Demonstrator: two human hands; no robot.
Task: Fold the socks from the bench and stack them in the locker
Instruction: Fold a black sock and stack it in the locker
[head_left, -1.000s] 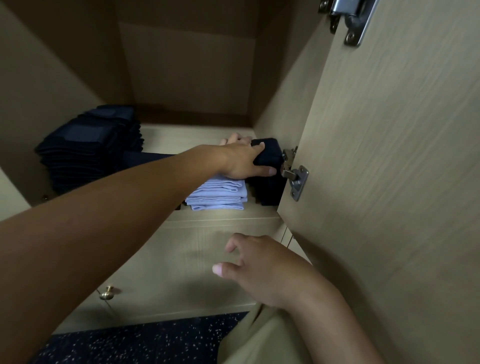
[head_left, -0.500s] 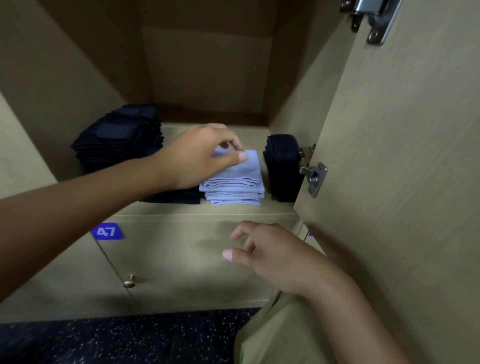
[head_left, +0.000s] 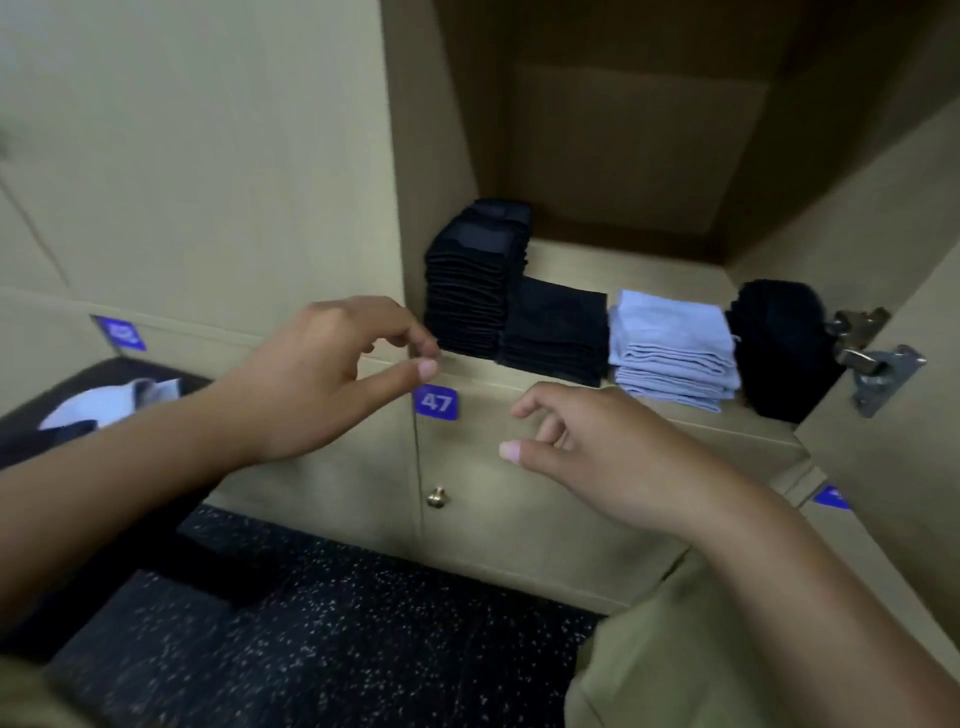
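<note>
The open locker (head_left: 613, 156) holds folded socks in a row: a tall black stack (head_left: 472, 280) at the left, a lower black stack (head_left: 556, 332), a light blue stack (head_left: 670, 348), and a dark stack (head_left: 779, 348) standing against the right wall. My left hand (head_left: 322, 379) hovers outside the locker, below its left front corner, fingers loosely curled and empty. My right hand (head_left: 587, 452) hangs in front of the closed door below, also loosely curled and empty. On the dark bench (head_left: 31, 415) at far left lie loose light socks (head_left: 109, 402).
The locker's door (head_left: 909, 322) stands open at the right, with a metal hinge (head_left: 872, 364) jutting out. Below is a closed door with a blue number plate 47 (head_left: 435, 402) and a brass knob (head_left: 436, 498). Dark speckled floor (head_left: 322, 634) lies beneath.
My left hand let go of the dark socks at the locker's right wall, pulled back out of the locker and moved left. The view swung left, bringing the bench into sight.
</note>
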